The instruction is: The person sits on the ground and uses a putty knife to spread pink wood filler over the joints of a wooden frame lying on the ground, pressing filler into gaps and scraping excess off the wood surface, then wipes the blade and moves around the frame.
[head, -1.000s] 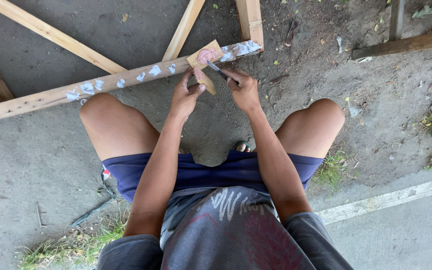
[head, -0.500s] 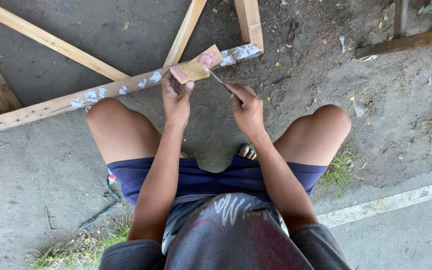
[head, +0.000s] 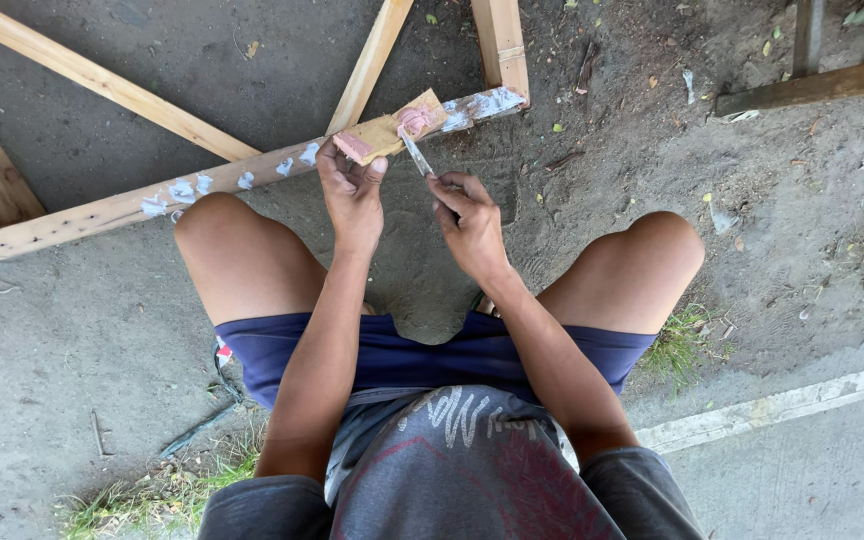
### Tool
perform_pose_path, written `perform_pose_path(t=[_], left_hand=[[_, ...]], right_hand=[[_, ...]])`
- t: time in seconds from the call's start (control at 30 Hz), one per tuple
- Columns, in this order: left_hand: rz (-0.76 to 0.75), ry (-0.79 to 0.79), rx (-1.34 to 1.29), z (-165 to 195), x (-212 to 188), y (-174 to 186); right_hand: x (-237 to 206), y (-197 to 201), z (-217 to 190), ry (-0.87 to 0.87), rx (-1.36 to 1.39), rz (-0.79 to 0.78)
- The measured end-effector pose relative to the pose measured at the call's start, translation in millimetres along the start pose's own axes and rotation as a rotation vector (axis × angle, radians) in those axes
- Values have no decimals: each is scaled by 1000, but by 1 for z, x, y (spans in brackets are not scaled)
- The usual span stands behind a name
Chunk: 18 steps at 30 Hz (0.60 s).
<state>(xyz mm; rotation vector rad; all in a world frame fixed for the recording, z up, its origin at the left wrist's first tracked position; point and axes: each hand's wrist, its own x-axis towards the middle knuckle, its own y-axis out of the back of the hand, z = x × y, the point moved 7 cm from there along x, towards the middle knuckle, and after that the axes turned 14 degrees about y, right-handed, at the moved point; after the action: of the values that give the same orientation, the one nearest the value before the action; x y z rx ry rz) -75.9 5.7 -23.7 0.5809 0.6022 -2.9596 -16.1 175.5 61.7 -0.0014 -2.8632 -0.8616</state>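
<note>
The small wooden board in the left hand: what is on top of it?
On the small wooden board lies a lump of pink putty, touched by the blade tip of the putty knife. The left hand covers the board's near end.

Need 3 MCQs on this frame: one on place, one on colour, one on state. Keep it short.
1. Where is the small board with the putty?
A. In the left hand, over the wooden frame
B. Flat on the grass
C. On the person's knee

2. What colour is the putty lump on that board?
A. Green
B. Pink
C. Black

3. What is the right hand doing?
A. Hanging empty
B. Resting on the frame
C. Gripping a putty knife whose blade tip meets the putty

Key: 1 A, the left hand pinches the board above the wooden frame. 2 B, the lump is pink. 3 C, the fingers close on the putty knife, tip at the lump.
</note>
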Motion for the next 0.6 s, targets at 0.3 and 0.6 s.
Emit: perform_pose_path(t=[0.3,0.6], left_hand=[[14,-22,45,1,11,7],[-61,-17,76,-3,5,-5]], right_hand=[[5,28,9,29,-138,32],[11,34,8,3,-133,40]])
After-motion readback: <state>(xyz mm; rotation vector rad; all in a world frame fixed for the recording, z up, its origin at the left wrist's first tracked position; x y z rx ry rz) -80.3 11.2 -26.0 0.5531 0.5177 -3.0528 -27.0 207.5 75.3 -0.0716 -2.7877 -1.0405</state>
